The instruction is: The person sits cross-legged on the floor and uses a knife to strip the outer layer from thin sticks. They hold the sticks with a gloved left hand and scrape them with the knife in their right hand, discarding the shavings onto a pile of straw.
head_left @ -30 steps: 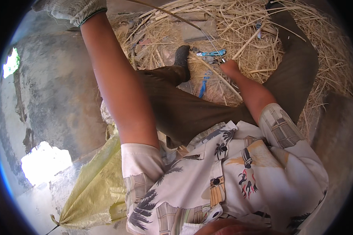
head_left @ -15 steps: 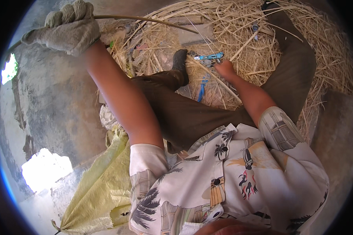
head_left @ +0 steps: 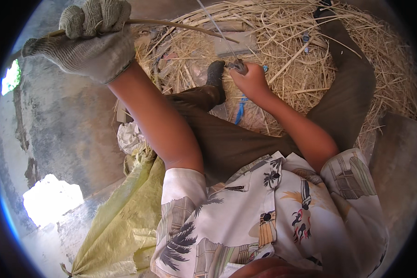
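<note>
My left hand (head_left: 92, 41), in a knitted grey work glove, is raised at the upper left with its fingers wrapped round a thin, bent brown strip of cane or bamboo (head_left: 180, 25). The strip runs out both sides of the fist, its free end pointing right. My bare right hand (head_left: 251, 79) is closed on the grey handle of a long, narrow-bladed knife (head_left: 221, 33). That blade is tilted up toward the top edge, below and right of the gloved fist. Behind my right hand a bit of a blue tool (head_left: 265, 68) shows; the rest is hidden.
Straw-like shavings (head_left: 282, 41) cover the floor between and beyond my legs. A blue strip (head_left: 240, 110) lies by my shin, and a small watch-like object (head_left: 306, 41) rests on the shavings. At the left are a yellow-green sack (head_left: 125, 213) and a grey wall (head_left: 60, 111) with bright holes.
My right hand has moved up and left with the knife, whose blade now shows broader and covers most of the blue tool. The gloved left hand has shifted right with the strip.
</note>
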### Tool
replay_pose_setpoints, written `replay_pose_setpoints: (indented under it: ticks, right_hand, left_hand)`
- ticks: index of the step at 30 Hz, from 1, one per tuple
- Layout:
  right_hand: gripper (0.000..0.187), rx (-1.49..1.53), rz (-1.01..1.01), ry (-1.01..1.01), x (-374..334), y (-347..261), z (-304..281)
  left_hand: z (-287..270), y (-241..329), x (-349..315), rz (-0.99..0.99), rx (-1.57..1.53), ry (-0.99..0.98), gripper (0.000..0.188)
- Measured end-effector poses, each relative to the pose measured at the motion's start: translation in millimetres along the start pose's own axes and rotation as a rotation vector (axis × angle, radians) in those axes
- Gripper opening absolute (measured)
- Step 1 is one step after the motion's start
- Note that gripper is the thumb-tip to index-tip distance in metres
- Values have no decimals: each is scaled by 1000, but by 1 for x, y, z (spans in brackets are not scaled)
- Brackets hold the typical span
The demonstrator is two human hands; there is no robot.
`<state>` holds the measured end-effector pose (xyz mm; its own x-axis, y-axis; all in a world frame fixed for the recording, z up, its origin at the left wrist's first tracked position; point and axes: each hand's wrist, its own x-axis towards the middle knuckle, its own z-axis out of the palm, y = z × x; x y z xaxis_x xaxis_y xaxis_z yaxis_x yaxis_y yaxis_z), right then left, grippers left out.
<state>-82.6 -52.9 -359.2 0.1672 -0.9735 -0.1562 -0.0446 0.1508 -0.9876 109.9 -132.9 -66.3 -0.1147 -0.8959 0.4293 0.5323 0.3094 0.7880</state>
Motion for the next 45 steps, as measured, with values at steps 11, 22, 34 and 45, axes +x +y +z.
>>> replay_pose_setpoints:
  ticks: [11,22,34,45]
  right_hand:
    - [31,-70,54,-62,3,17,-5]
    - [32,-78,227,-132,11,34,-5]
    - [24,72,-49,-167,-22,-76,-20]
    - [22,99,84,-264,-63,-123,-37]
  left_hand:
    - [14,-7,-10,12,-26,-138,76]
    - [20,-13,-10,5,-181,-112,78]
    - [18,-19,-3,566,723,355,82]
    - [47,-23,-20,336,825,389,89]
